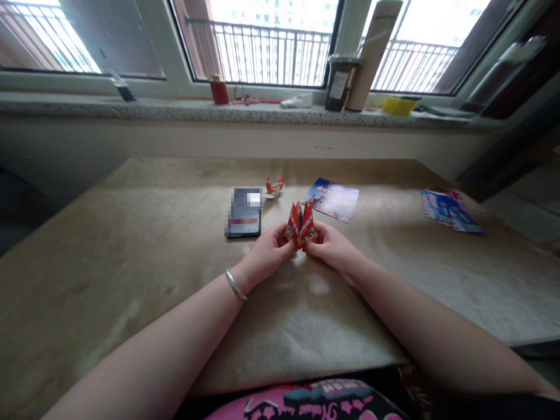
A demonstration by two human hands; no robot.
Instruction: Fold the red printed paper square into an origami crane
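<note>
A small folded paper piece (300,224), red with white print and pointed tips, stands between my two hands above the table. My left hand (273,244) pinches its left side, thumb in front. On its right side, my right hand (330,245) pinches it in the same way. The folds part in the middle, with points facing up. Just behind my left hand lies a phone (245,213) with a lit, partly blurred screen. Another red and white folded paper piece (275,186) sits beside the phone's upper right corner.
A blue and pink printed sheet (332,199) lies behind my right hand. Farther right is a fanned stack of printed sheets (452,210) on the table (131,233). Along the windowsill (175,114) stand a red container (219,90), a dark jar (340,84) and a tall tube (371,58).
</note>
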